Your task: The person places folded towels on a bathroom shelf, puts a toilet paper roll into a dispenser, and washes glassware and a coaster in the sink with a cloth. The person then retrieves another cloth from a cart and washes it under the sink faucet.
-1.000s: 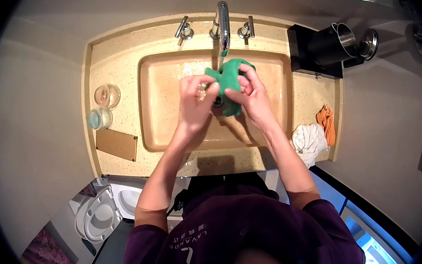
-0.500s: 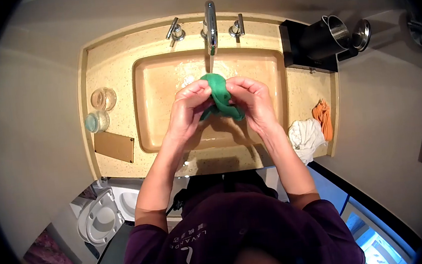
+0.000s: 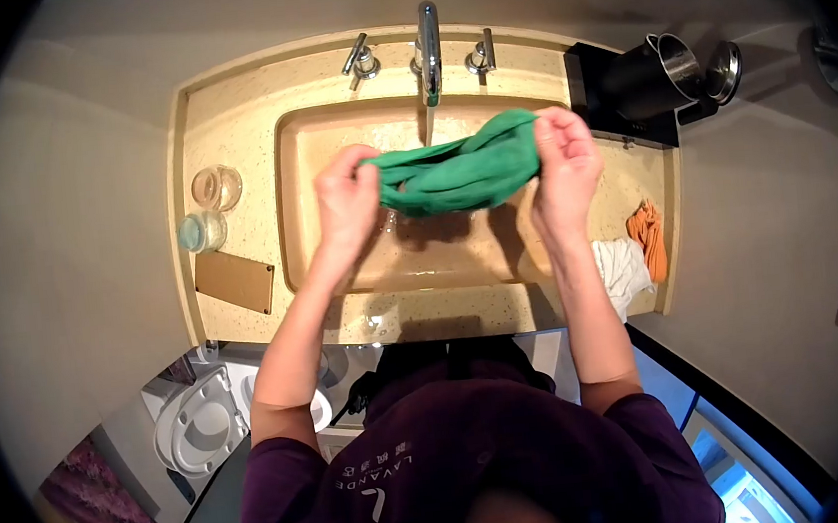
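A green cloth (image 3: pixel 466 170) is stretched sideways above the sink basin (image 3: pixel 341 278), its folds hanging loosely between my hands. My left hand (image 3: pixel 347 198) pinches its left end, and my right hand (image 3: pixel 568 159) grips the other end at the upper right. Just behind the cloth stands the chrome faucet (image 3: pixel 430 51), with a thin stream visible below its spout. Wet patches glisten in the basin under the cloth.
Two glass jars (image 3: pixel 202 231) and a brown tray-like board (image 3: pixel 235 283) lie on the left counter. At right are a black kettle (image 3: pixel 647 77), a white cloth (image 3: pixel 621 274) and an orange cloth (image 3: pixel 647 239). Chrome tap handles (image 3: pixel 361 59) flank the faucet.
My hands have moved apart, the right one further to the right. Between them the green cloth, bunched before, is now spread wide. Both hands keep hold of it.
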The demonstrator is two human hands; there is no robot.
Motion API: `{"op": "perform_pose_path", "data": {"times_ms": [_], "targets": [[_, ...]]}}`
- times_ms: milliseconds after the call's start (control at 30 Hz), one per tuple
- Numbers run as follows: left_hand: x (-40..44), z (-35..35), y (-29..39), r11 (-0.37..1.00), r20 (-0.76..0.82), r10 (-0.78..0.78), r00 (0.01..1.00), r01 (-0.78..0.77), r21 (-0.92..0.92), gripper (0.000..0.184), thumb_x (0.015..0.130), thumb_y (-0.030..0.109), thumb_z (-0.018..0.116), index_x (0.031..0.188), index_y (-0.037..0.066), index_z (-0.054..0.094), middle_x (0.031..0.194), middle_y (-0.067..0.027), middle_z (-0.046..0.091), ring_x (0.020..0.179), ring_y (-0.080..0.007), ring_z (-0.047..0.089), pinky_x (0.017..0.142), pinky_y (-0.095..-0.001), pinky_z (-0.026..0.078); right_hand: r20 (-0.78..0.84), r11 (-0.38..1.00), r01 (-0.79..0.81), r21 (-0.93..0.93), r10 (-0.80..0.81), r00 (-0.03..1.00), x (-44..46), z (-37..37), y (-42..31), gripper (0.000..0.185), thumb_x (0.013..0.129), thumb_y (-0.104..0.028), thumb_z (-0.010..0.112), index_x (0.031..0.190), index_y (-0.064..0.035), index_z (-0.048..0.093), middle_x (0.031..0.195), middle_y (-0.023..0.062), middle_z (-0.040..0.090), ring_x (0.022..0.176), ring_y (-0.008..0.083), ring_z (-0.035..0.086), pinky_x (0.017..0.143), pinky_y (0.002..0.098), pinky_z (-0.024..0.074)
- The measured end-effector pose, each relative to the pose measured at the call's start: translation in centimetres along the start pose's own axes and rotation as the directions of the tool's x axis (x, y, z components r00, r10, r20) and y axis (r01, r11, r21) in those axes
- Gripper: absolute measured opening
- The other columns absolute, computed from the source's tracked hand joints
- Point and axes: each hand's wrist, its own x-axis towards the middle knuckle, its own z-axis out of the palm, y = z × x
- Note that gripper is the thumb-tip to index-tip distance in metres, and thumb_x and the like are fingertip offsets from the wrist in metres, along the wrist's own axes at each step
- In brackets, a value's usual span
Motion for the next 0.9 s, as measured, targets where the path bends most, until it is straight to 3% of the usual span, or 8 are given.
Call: {"op": "perform_pose_path", "data": {"times_ms": [300, 367, 467, 533, 600, 800, 867, 900], "targets": [[7.9, -8.6, -7.1, 0.987, -0.199, -0.145, 0.969, 0.126, -0.103, 0.023, 0.093, 0.005, 0.048, 0.105, 0.003, 0.068, 0.089, -0.0058, 0.067, 0.083, -0.0126, 0.06, 0.079, -0.027, 0.049, -0.138, 0.996, 0.043, -0.084, -0.054, 0.989, 7.9, -7.7, 3.1, 0.008, 0.098, -0.003, 0.062, 0.104, 0.0015, 0.065, 0.092, 0.0042, 0.07, 0.077, 0.0069, 0.063, 0.071, 0.021, 0.0506], [8.8, -8.1, -8.6, 0.974, -0.19, 0.066, 0.98, -0.022, 0.225, 0.025, 0.091, 0.008, 0.051, 0.109, 0.005, 0.069, 0.093, -0.0097, 0.07, 0.087, -0.0216, 0.065, 0.085, -0.0321, 0.051, -0.131, 0.969, 0.046, -0.243, -0.08, 0.988, 8.7, -9.1, 6.1, 0.008, 0.098, -0.003, 0.062, 0.105, 0.0005, 0.066, 0.091, 0.0029, 0.07, 0.077, 0.0056, 0.061, 0.072, 0.0195, 0.0487], [8.2, -6.2, -10.4, 0.652, -0.052, 0.183, 0.982, -0.082, 0.753, 0.04, 0.084, 0.003, 0.059, 0.123, 0.007, 0.065, 0.126, -0.0154, 0.061, 0.12, -0.0336, 0.057, 0.104, -0.0444, 0.045, 0.011, 0.812, 0.095, -0.575, -0.109, 0.994, 7.8, -10.1, 10.5, 0.012, 0.095, -0.005, 0.065, 0.106, -0.0054, 0.068, 0.093, 0.0024, 0.068, 0.086, 0.0104, 0.06, 0.078, 0.0246, 0.0483], [7.3, -4.0, -9.9, 0.623, 0.13, 0.151, 0.98, -0.197, 0.757, 0.045, 0.081, -0.002, 0.061, 0.126, 0.003, 0.063, 0.134, -0.018, 0.056, 0.127, -0.0337, 0.051, 0.108, -0.0472, 0.041, 0.125, 0.631, 0.208, -0.748, -0.174, 0.977, 5.8, -9.1, 11.5, 0.018, 0.087, 0.0, 0.065, 0.103, -0.0074, 0.07, 0.099, 0.0134, 0.07, 0.093, 0.0297, 0.064, 0.088, 0.0378, 0.0511], [7.0, -1.1, -11.6, 0.693, 0.288, 0.139, 0.947, -0.301, 0.655, 0.045, 0.083, 0.0, 0.061, 0.128, 0.001, 0.061, 0.14, -0.0183, 0.054, 0.133, -0.0329, 0.048, 0.111, -0.0462, 0.04, 0.215, 0.472, 0.253, -0.845, -0.135, 0.967, 3.2, -7.0, 11.0, 0.02, 0.085, 0.001, 0.064, 0.101, -0.0089, 0.071, 0.103, 0.0152, 0.07, 0.103, 0.0338, 0.061, 0.093, 0.0413, 0.0494], [7.6, 7.7, -14.8, 0.693, 0.508, 0.271, 0.818, -0.532, 0.486, 0.076, 0.088, 0.028, 0.071, 0.151, 0.0, 0.038, 0.157, -0.0173, 0.039, 0.149, -0.0328, 0.031, 0.124, -0.0509, 0.018, 0.207, 0.674, 0.048, -0.737, 0.157, 0.966, -2.5, -4.2, 14.6, 0.019, 0.085, 0.001, 0.061, 0.096, -0.0088, 0.072, 0.096, 0.0137, 0.068, 0.097, 0.0305, 0.061, 0.092, 0.0402, 0.0493], [7.5, 8.5, -14.3, 0.489, 0.628, -0.018, 0.778, -0.541, 0.685, 0.094, 0.086, 0.042, 0.074, 0.157, 0.003, 0.028, 0.162, -0.0161, 0.032, 0.152, -0.0355, 0.022, 0.121, -0.0654, 0.011, 0.225, 0.661, 0.011, -0.75, 0.24, 0.944, -3.8, -4.4, 14.7, 0.019, 0.086, -0.001, 0.061, 0.099, -0.0083, 0.073, 0.096, 0.0141, 0.069, 0.097, 0.0292, 0.062, 0.092, 0.041, 0.0494], [7.4, 8.9, -14.2, 0.492, 0.631, -0.019, 0.775, -0.543, 0.681, 0.094, 0.086, 0.042, 0.074, 0.157, 0.003, 0.028, 0.162, -0.0161, 0.032, 0.152, -0.0355, 0.022, 0.121, -0.0654, 0.011, 0.221, 0.658, 0.008, -0.753, 0.241, 0.945, -3.8, -4.7, 14.5, 0.019, 0.086, -0.001, 0.061, 0.099, -0.0083, 0.073, 0.096, 0.0141, 0.069, 0.097, 0.0292, 0.062, 0.092, 0.041, 0.0494]]}}
